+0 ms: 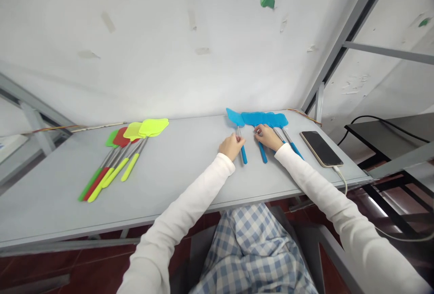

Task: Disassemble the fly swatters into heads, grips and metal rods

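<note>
Several blue fly swatters (pixel 264 119) lie side by side at the back right of the grey table (pixel 176 172). My left hand (pixel 231 145) is closed round the metal shaft of the leftmost blue swatter (pixel 235 117), whose head tilts away to the left. My right hand (pixel 267 136) is pinched on the shaft of the neighbouring blue swatter. Both arms wear white sleeves.
A fan of green, red and yellow fly swatters (pixel 125 149) lies on the table's left half. A smartphone (pixel 321 148) with a white cable sits at the right edge. A grey metal frame (pixel 339 45) rises at right; a black table (pixel 389 136) stands beyond.
</note>
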`<state>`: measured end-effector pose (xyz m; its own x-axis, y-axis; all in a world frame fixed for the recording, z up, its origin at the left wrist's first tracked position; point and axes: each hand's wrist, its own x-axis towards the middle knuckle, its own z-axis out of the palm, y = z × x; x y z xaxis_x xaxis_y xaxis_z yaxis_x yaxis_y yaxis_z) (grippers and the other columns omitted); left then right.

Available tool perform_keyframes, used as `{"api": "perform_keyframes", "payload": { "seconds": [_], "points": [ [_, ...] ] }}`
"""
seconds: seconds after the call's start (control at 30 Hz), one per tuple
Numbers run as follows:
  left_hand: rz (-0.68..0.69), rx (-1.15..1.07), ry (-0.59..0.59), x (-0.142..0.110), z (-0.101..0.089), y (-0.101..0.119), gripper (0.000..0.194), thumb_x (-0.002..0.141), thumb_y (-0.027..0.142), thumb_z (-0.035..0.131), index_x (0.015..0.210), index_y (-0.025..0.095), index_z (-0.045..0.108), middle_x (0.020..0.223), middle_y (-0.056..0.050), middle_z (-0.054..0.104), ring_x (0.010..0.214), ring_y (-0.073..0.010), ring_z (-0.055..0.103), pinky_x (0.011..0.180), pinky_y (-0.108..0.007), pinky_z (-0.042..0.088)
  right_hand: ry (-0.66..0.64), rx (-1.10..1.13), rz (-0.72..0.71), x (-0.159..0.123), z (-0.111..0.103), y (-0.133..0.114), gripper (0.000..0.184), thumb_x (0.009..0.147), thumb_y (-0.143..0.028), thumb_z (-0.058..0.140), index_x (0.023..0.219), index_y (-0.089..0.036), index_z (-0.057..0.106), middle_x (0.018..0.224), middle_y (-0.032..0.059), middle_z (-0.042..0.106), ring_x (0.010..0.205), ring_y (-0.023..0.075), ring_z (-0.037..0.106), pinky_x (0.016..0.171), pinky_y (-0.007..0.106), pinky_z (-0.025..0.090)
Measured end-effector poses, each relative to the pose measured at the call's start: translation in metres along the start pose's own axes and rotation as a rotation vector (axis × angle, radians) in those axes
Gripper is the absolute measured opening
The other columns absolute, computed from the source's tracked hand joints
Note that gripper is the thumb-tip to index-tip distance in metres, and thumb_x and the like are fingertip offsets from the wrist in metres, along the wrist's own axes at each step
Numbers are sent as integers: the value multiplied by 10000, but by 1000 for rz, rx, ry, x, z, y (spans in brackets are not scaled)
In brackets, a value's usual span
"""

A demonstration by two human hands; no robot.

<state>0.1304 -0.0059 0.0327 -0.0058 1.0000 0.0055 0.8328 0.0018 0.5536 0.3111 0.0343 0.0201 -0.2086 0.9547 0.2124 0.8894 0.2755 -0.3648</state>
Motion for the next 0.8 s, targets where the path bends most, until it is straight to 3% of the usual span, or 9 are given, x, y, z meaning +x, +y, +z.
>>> {"api": "perform_keyframes", "payload": {
  "seconds": [0.1,0.23,0.43,0.57,0.67,0.8],
  "points": [
    [31,-119,59,0,-4,-4,261,887,411,426,968,232,597,877,-43,706,890,-210,649,730,-285,425,26,-45,9,0,5,0,218,874,-176,508,1071,-125,585,1073,132,588,909,180,586,806,272,439],
    [79,-178,-10,0,0,-4,299,928,384,367,991,225,613,883,-39,715,869,-190,653,716,-269,424,53,-33,-34,-2,8,1,267,886,-204,484,1134,-124,543,1078,131,591,914,194,591,798,289,440],
    [112,126,-34,-6,13,9,391,945,436,348,1007,186,642,976,-137,718,957,-265,664,806,-343,442,134,54,-65,-3,9,6,273,895,-227,436,1139,-124,503,978,105,626,933,207,586,833,305,438],
    [136,263,-23,-5,15,19,408,952,389,333,1081,146,634,974,-169,713,958,-279,674,813,-364,452,233,-119,0,-5,5,10,270,874,-188,420,1091,-109,561,1081,170,576,1026,265,544,913,362,404],
    [168,306,-36,-1,16,22,416,953,350,314,1067,137,653,984,-178,711,969,-294,673,809,-377,453,186,-187,105,-6,4,16,299,852,-201,464,1111,-82,556,1079,195,578,985,283,549,862,366,409],
    [196,300,-44,2,17,18,437,960,385,296,1050,153,656,985,-173,710,971,-290,670,814,-375,446,64,-105,139,-7,3,23,316,868,-197,446,1159,-96,519,933,133,637,801,231,572,705,307,395]
  ]
}}
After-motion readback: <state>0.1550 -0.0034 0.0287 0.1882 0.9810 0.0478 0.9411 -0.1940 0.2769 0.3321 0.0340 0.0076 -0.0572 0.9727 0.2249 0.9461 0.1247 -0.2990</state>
